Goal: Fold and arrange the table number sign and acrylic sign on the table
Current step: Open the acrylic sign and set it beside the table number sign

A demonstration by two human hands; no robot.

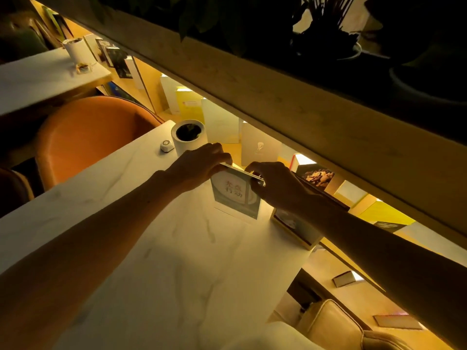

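Gripping the top edge of an upright sign [236, 195] from both ends, a person works at the far right part of a pale marble-patterned table [156, 261]. The left hand [199, 164] pinches the left end of that edge, fingers curled over the top and pressed together; the right hand [274, 184] pinches the right end, thumb toward the near face and fingers behind. The sign's printed face, with a pale disc and dark characters, looks toward the camera, and its foot rests on the tabletop. Its top edge, the long axis between the two hands, runs from far left to near right, so each hand sits at one end and neither is clearly nearer. Whether this is the table number sign or the acrylic one cannot be told in the dim, amber light. A second framed card [295, 228] stands just beside it to the right, partly hidden under the right forearm. A white cylindrical holder [188, 141] and a small round button device [166, 145] sit just beyond the left hand. Any folding or pressing would likely run along that shared top edge.
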